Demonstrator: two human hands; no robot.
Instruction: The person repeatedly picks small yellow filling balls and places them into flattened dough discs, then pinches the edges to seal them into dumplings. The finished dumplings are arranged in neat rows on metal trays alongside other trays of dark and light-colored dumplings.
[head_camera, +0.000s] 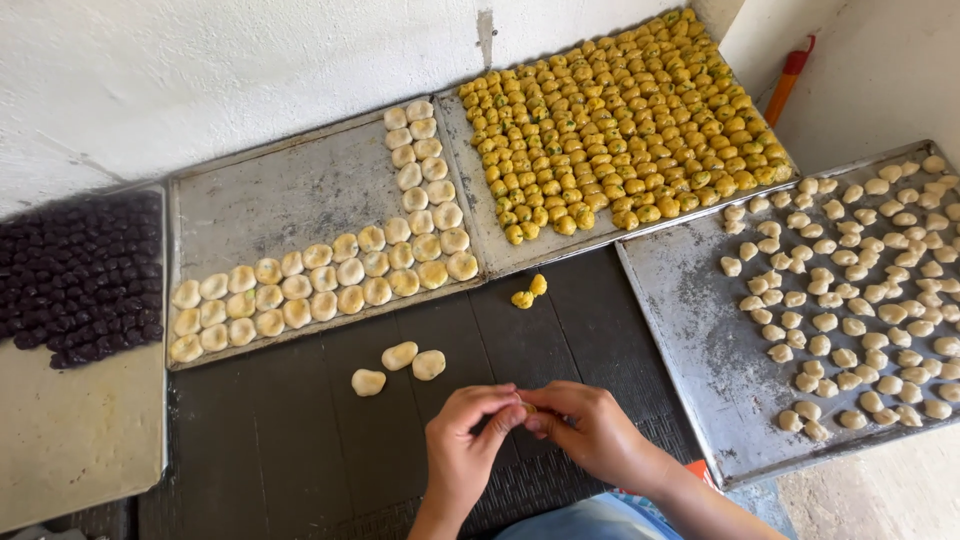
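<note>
We judge the wrapping step is under way — our left hand (468, 438) and right hand (590, 432) pinch one small dough piece (527, 408) between fingertips, low over the dark mat (300, 440). Next calls for sealing gently. Metal trays (280, 200) of pieces lie about — white wall (200, 70) behind.

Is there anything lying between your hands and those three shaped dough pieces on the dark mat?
Nothing visible. The left hand and right hand pinch a small piece together, and only bare dark mat separates them from the three shaped dough pieces.
</note>
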